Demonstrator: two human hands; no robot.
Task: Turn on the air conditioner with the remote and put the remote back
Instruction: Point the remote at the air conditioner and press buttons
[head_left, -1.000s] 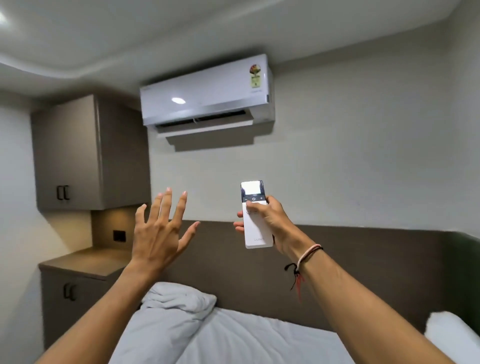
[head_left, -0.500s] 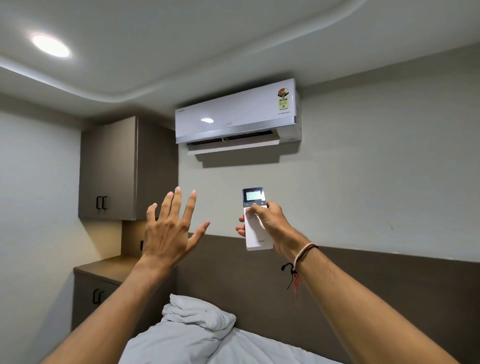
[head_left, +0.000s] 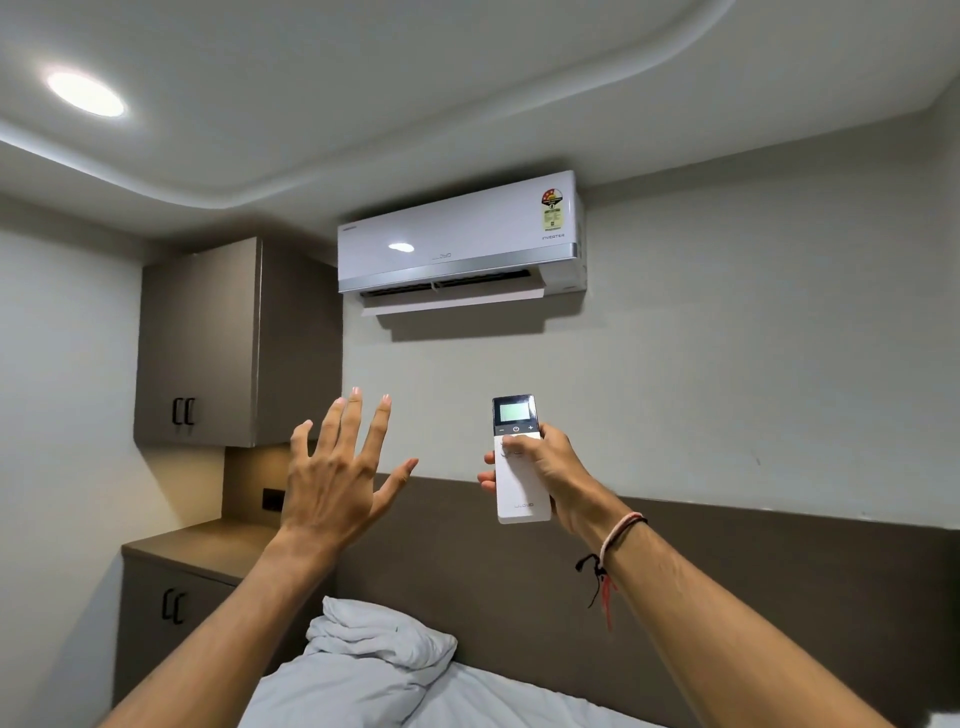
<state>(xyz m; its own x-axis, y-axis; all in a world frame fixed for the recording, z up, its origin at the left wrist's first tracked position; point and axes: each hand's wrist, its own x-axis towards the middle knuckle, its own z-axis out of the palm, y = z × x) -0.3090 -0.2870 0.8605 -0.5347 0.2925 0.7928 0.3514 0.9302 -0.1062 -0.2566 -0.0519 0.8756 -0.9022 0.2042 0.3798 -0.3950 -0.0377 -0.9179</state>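
Gripping remote, right hand hides buttons; left hand empty, spread.

Bare forearms, no sleeves, right wrist — pink-white thread band, black-red knotted tassel

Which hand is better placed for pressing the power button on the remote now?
The right hand: it already holds the remote, thumb just below the power button, aimed toward the air conditioner. The left hand is open and apart.
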